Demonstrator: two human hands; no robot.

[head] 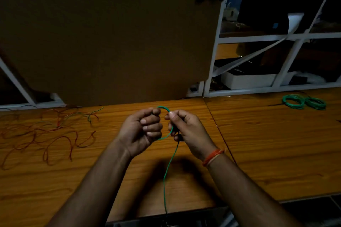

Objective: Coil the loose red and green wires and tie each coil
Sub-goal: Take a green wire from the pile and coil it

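- While both hands are raised just above the wooden table [258, 143], the left hand [142, 131] is curled into a fist around one side of a small green wire loop [163, 108], and the right hand [186, 131] pinches the loop's other side between thumb and fingers; the two hands sit close together, nearly touching.
- Most of the loop is hidden inside the fingers; only its top arc and a bit of its bottom curve show, so the number of turns cannot be told.
- From under the right hand a single green tail [168, 167] hangs down toward the near table edge, where its end is lost in the dark.
- An orange thread band [214, 155] circles the right wrist.
- Well to the left of the hands, a loose tangle of red wires [46, 138] with a few green strands lies spread on the table; dim light makes single strands hard to follow.
- Far to the right and beyond the hands, two finished green coils [303, 101] lie side by side, touching.
- Behind the table stands a brown board [110, 33], and to its right a white shelf frame [258, 37] holding dark, unclear items.
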